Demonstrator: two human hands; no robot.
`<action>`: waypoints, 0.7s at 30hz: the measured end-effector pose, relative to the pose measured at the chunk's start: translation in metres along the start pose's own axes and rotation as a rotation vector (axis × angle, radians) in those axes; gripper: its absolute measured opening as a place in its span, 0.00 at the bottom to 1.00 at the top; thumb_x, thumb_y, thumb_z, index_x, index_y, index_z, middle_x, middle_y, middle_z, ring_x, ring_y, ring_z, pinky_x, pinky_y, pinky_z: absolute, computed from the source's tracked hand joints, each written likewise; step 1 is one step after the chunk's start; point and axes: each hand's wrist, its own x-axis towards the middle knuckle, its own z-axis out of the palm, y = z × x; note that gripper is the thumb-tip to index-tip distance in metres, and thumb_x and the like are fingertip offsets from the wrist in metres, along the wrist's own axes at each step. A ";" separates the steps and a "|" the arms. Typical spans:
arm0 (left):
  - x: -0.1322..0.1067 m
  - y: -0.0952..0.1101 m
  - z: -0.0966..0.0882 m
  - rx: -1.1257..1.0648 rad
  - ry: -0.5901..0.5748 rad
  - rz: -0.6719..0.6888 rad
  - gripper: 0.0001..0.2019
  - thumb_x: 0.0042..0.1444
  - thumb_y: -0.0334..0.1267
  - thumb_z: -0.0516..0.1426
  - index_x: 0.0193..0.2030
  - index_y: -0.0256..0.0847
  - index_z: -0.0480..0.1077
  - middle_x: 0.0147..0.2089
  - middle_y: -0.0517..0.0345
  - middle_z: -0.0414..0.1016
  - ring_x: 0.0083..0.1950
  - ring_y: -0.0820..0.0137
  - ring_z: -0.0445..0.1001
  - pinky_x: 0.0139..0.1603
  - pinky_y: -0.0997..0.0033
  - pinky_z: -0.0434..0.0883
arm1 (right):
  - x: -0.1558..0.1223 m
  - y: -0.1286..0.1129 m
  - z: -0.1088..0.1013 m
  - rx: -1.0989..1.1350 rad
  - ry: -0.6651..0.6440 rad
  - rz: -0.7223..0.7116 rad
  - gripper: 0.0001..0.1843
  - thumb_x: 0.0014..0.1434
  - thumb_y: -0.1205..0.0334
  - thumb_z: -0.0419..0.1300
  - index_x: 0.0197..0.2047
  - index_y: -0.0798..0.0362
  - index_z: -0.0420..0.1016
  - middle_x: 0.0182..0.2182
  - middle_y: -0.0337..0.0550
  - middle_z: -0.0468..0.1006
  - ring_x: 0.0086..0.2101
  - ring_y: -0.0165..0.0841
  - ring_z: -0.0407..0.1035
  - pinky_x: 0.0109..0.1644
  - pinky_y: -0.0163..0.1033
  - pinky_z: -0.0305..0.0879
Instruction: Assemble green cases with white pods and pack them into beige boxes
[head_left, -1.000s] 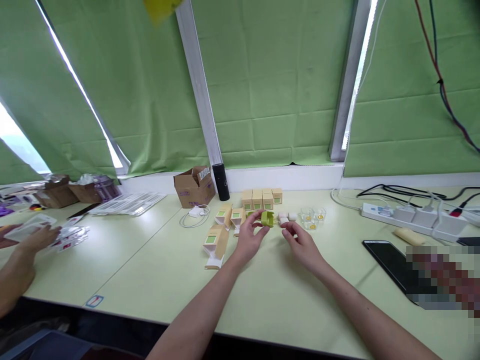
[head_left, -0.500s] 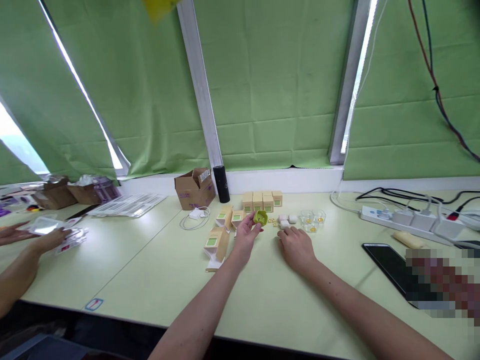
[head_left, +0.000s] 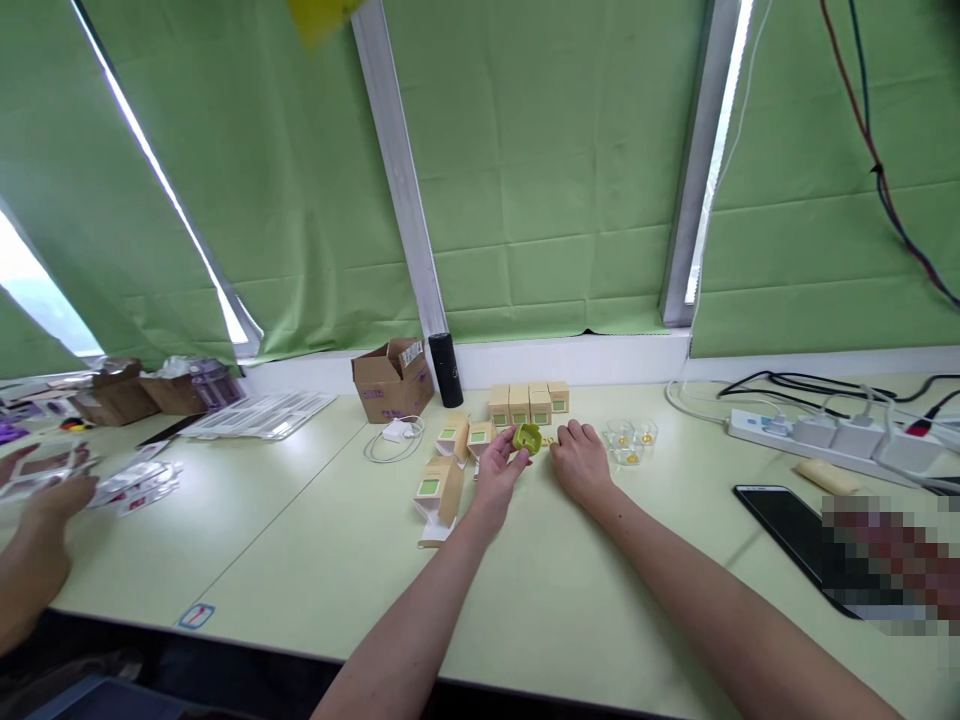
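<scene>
In the head view, just below the centre of the frame, the left hand's (head_left: 498,472) grip is grasping a small, hollow, yellow-green piece (head_left: 527,438). Slightly right, the right hand (head_left: 581,462) is curling near tiny yellow pieces (head_left: 548,441) on the pale green table (head_left: 525,590), hiding whether its grip is clenching anything. Small clear cups (head_left: 645,434) with yellow centres are sitting farther right.

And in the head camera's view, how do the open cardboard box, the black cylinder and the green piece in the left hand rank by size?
Largest to smallest, as they look:
1. Open cardboard box
2. Black cylinder
3. Green piece, held in the left hand
</scene>
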 end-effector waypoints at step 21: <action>-0.002 0.011 0.005 -0.028 -0.051 -0.006 0.28 0.50 0.40 0.71 0.57 0.42 0.71 0.59 0.46 0.76 0.60 0.60 0.75 0.57 0.60 0.74 | -0.041 -0.008 -0.025 0.114 -0.078 -0.077 0.12 0.58 0.77 0.56 0.38 0.55 0.79 0.39 0.53 0.80 0.44 0.42 0.68 0.48 0.45 0.52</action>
